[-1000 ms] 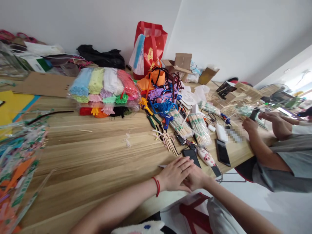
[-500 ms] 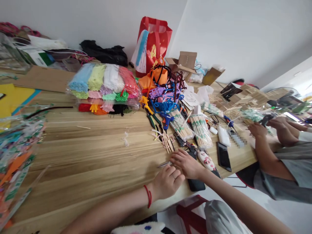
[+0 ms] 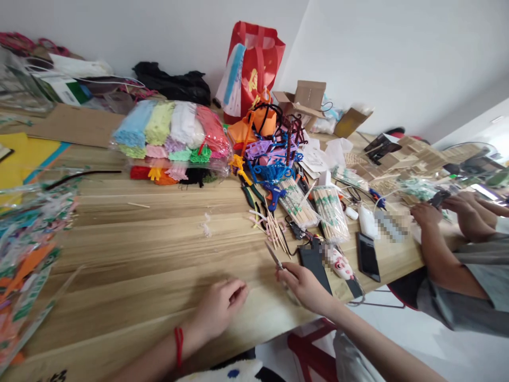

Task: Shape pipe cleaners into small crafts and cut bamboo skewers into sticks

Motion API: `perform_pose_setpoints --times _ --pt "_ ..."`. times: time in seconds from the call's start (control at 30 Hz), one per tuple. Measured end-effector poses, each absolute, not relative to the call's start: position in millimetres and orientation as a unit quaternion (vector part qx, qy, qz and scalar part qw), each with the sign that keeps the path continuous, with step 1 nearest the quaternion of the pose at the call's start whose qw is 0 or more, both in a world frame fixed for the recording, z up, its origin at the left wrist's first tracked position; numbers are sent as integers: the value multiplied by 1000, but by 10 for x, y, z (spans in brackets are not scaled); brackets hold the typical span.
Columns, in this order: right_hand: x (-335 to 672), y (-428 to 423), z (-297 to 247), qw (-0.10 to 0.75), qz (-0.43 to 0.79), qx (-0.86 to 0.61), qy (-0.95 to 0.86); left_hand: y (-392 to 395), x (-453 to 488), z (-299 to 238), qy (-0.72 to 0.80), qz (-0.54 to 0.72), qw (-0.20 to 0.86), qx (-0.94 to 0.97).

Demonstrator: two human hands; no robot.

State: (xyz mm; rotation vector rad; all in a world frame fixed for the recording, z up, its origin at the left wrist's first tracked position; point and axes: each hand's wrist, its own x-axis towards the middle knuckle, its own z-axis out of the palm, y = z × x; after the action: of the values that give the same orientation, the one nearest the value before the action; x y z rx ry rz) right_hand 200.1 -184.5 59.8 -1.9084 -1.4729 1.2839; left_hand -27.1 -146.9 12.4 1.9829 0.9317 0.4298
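Worktop: wood-grain surface (image 3: 139, 254), long streaks, flat.
Co-worker: grey cloth sleeve (image 3: 475, 270) beyond the near edge, right end; hands at a dark item, shape unclear.
Scrap pile: plastic wrappers and bright strips (image 3: 35, 254), crinkly, flat, along left end.
Bundle pack: clear film over fuzzy bundles (image 3: 159, 122), blue, yellow, white, red on top; toward back edge, left of middle.
Bag: red carrier (image 3: 260, 63), smooth, two handles, upright at back edge.
Craft heap: orange, purple, blue shaped pieces (image 3: 270, 151), tangled with fuzzy stems, in front of bag.
Stick packs: pale thin rods in printed clear film, one (image 3: 298, 201) beside another (image 3: 329, 212), right of middle.
Left hand: bare (image 3: 217, 307), low over worktop by near edge; fingers curled in, inside hidden, cannot tell if it pinches anything.
Right hand: bare (image 3: 306, 289), near edge, right of left hand, apart from it; thumb and fingers pinch the metal tool.
Dark slab: flat, matte, rectangular (image 3: 312, 265), just beside right hand.
Metal tool: slim, pointed, shiny (image 3: 273, 255), in right hand, tip toward loose sticks; exact type unclear.
Glue gun: blue plastic (image 3: 273, 196), against stick packs.
Loose sticks: thin, pale, fanned (image 3: 274, 232), beyond tool tip.
Wristband: red cord (image 3: 178, 347), left wrist.
Fluff: white, wispy (image 3: 205, 228), mid worktop.
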Motion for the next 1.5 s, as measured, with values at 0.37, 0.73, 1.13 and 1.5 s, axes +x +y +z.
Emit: perform_pose_setpoints --times 0.37,0.73,1.13,1.5 --pt "1216 -2041 115 526 619 -581 -44 -1689 -157 273 385 72 449 803" --pt "791 -2100 102 573 621 -533 48 -1676 -476 101 266 127 344 892" --pt "931 -1987 110 304 478 -759 -322 -1523 -518 156 523 226 650 503" --pt "1055 -1212 -113 412 215 -658 -592 -1402 -560 58 570 161 647 480"
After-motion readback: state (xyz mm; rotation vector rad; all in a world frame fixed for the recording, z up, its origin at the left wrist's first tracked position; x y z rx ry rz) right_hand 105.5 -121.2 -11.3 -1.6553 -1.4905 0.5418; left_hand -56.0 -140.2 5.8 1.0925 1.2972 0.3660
